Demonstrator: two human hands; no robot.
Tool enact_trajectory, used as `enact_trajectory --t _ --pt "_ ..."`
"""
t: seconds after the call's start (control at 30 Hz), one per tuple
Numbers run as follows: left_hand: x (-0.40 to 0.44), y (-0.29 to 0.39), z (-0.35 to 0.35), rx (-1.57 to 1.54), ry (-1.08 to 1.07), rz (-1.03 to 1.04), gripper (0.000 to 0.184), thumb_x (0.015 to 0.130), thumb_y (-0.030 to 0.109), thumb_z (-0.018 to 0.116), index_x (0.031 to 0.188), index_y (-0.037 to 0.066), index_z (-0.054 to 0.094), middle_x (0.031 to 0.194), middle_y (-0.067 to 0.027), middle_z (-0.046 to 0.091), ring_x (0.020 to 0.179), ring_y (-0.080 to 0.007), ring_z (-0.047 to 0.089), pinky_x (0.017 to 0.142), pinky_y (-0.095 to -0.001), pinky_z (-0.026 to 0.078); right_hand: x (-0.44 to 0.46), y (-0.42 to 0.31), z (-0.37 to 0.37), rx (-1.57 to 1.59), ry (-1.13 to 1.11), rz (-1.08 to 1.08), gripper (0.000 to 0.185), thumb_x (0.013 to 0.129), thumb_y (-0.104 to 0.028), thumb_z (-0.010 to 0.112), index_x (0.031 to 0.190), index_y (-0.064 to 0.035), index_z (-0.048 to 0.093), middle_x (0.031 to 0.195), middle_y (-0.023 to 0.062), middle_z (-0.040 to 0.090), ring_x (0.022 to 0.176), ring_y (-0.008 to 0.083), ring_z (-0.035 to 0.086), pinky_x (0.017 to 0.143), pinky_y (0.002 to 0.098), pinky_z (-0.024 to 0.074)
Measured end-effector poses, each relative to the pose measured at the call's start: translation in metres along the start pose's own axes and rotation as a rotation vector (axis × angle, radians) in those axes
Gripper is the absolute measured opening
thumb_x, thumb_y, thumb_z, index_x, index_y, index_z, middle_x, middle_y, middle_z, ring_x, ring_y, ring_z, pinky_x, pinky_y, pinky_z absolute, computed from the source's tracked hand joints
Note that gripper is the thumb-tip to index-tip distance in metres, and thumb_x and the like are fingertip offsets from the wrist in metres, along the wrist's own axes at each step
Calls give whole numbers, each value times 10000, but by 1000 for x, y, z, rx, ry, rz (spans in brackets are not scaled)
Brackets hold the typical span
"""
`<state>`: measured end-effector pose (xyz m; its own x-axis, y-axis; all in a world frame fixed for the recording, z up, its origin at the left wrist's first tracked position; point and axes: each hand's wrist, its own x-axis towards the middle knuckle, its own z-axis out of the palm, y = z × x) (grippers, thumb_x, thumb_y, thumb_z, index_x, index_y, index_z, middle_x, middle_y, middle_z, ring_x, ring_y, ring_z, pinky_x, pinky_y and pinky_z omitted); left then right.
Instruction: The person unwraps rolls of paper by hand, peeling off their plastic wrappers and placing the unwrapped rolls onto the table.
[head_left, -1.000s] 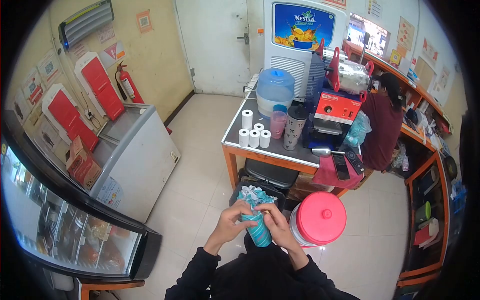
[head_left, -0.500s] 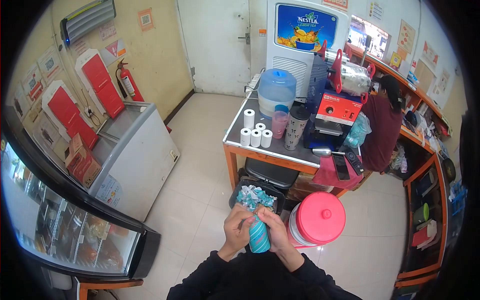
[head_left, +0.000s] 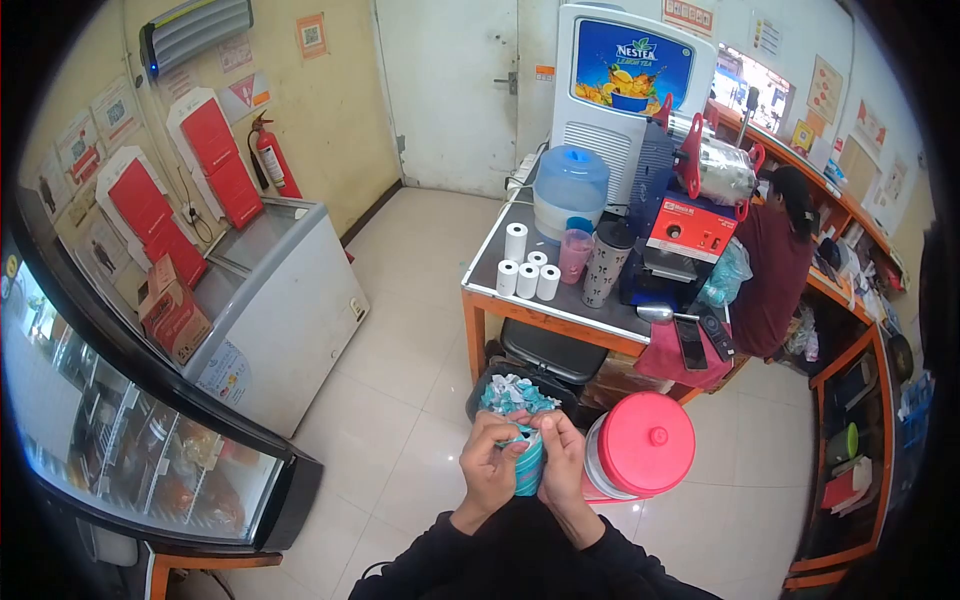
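Teal-striped roll (head_left: 527, 476), gripped by left hand (head_left: 488, 468) and right hand (head_left: 562, 466), newly shows a dark hole on top.

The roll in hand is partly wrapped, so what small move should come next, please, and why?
Perhaps the right hand could peel the wrapper down while the left hand steadies the roll: white shows at its upper end, teal wrapper covers its side.

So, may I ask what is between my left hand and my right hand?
In the head view, a turquoise striped cylinder stands between your left hand and your right hand; both touch it.
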<state>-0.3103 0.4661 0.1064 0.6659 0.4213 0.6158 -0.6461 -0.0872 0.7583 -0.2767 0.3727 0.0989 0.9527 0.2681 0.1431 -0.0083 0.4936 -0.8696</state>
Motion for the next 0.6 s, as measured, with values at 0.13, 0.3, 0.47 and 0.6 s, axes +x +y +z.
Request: enact_trajectory --t 0.13,0.3,0.47,0.6 --pt "3 1 -5 -154 -20 -3 131 894 33 608 893 16 478 904 -84 434 896 -180 473 951 -444 458 3 -10 10 194 50 31 210 991 -184 508 884 -6 538 944 66 551 944 162 564 866 299 439" --pt "13 20 14 0 249 67 193 899 52 598 895 39 406 929 -95 362 942 -185 405 917 -438 466 10 -9 13 -134 68 -301 226 984 -201 511 866 -9 535 914 85 511 938 197 543 858 316 424" --pt "-2 20 7 -65 256 -477 260 903 182 674 1033 -35 613 939 -53 639 823 -80 568 746 -237 464 15 -22 12 -563 33 -600 266 939 -261 574 897 1 548 945 117 470 902 231 503 845 336 416" --pt "-3 0 12 -206 512 -536 184 937 156 622 906 -26 634 806 -27 625 715 -70 560 632 -225 452 4 -2 11 -769 -36 -614 430 869 -321 674 1085 -6 479 1005 128 451 895 230 492 820 329 426"
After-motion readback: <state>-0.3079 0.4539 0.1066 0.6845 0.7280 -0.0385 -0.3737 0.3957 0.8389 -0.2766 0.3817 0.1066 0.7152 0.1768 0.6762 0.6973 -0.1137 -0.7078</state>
